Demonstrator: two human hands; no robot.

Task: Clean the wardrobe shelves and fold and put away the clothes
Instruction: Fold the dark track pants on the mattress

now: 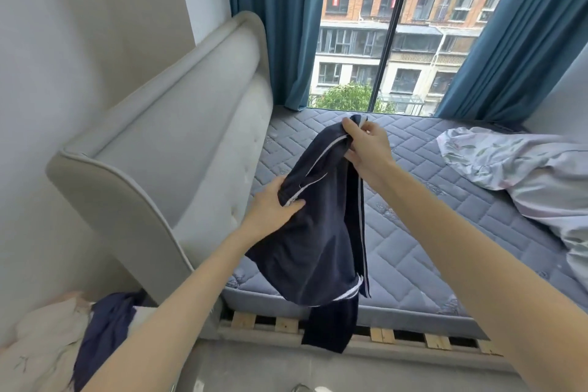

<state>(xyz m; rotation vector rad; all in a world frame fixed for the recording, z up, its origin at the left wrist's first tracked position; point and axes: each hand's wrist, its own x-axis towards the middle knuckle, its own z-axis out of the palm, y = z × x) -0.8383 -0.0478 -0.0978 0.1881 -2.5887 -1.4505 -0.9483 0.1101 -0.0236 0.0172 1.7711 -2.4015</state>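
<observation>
A dark navy garment with white stripes [315, 232] hangs in the air over the near corner of the bed. My left hand [270, 208] grips its lower left part, thumb on top of the fabric. My right hand [367, 149] pinches its top edge higher up and farther away. The cloth droops between both hands, and one end dangles past the mattress edge down to the bed frame. The wardrobe is out of view.
A bare grey quilted mattress [413, 232] lies ahead, with a padded light headboard [178, 124] at its left. A crumpled pale floral sheet [525, 175] sits on the right. A pile of pale and navy clothes [63, 344] lies at bottom left. Wooden slats [381, 336] show below the mattress.
</observation>
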